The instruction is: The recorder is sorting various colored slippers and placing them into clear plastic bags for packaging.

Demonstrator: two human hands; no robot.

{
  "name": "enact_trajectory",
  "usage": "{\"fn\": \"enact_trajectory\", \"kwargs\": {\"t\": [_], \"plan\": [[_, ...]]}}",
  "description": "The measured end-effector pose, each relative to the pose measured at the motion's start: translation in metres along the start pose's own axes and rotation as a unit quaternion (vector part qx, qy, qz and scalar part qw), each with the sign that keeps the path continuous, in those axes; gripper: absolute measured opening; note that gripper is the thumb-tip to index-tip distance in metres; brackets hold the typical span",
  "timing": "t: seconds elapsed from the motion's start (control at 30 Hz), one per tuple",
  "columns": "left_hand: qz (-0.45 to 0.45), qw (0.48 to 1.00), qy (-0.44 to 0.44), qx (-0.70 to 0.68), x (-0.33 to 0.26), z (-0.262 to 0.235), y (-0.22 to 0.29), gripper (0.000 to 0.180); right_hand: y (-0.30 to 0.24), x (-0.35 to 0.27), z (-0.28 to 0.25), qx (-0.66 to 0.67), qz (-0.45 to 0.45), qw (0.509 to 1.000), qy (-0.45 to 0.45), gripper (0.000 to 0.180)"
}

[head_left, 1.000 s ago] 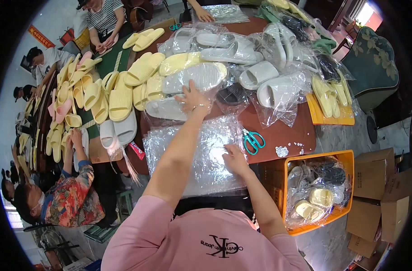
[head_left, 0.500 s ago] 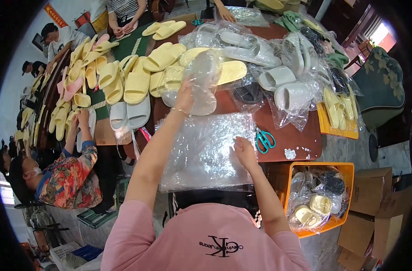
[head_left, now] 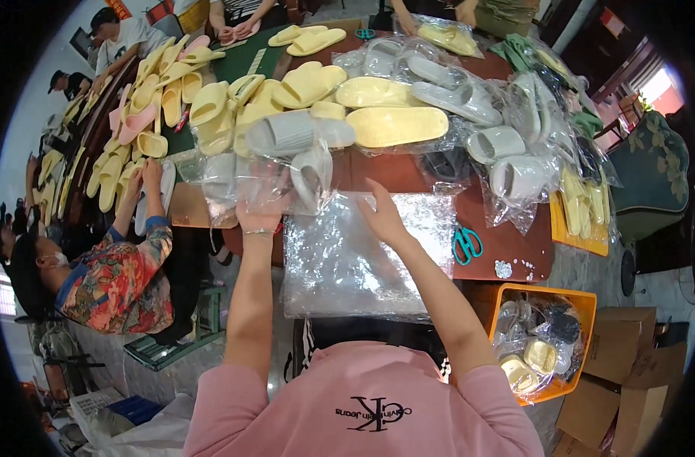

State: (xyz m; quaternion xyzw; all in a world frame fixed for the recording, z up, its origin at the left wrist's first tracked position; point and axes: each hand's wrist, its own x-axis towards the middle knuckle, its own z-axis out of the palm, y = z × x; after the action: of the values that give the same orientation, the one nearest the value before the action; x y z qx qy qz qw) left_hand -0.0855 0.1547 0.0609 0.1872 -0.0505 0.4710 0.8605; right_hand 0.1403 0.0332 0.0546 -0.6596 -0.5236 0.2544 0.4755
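Observation:
My left hand (head_left: pixel 261 216) grips the near end of a clear plastic bag (head_left: pixel 267 181); its fingers are partly veiled by the film. Grey slippers lie beyond it: one slipper (head_left: pixel 280 134) points sideways, and another slipper (head_left: pixel 313 180) stands tilted beside the bag. How many of them are inside this bag I cannot tell. Over the far edge of a stack of flat clear bags (head_left: pixel 347 266), my right hand (head_left: pixel 381 216) is open, fingers apart, holding nothing. A yellow slipper (head_left: pixel 397 126) lies sole up just beyond it.
Teal scissors (head_left: pixel 466 244) lie right of the stack. Bagged grey slippers (head_left: pixel 507 175) crowd the table's right side, loose yellow slippers (head_left: pixel 309 84) the far left. An orange crate (head_left: pixel 583 335) with bagged slippers stands at lower right, near cardboard boxes (head_left: pixel 610 365). A co-worker (head_left: pixel 111 289) sits at left.
My left hand has moved left and nearer, bringing the bagged grey slippers to the left of the stack. My right hand has gone up and left, its fingers now spread.

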Motion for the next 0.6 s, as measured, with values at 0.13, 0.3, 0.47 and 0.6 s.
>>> {"fn": "enact_trajectory", "kwargs": {"t": [0.13,0.3,0.47,0.6], "plan": [[0.033,0.992,0.065,-0.102,-0.018,-0.025,0.015,0.053,-0.008,0.038,0.027,0.005,0.033,0.999,-0.006,0.051],[0.008,0.982,0.071,0.175,-0.020,-0.024,0.016,0.057,0.000,0.079,0.052,0.033,0.066,0.997,-0.021,0.049],[0.090,0.964,0.240,0.076,-0.008,0.002,0.006,0.064,-0.013,0.093,0.071,0.261,0.189,0.933,-0.160,0.040],[0.038,0.990,0.114,-0.068,-0.008,-0.031,0.026,0.057,-0.060,0.079,0.074,0.344,0.115,0.913,-0.189,0.036]]}}
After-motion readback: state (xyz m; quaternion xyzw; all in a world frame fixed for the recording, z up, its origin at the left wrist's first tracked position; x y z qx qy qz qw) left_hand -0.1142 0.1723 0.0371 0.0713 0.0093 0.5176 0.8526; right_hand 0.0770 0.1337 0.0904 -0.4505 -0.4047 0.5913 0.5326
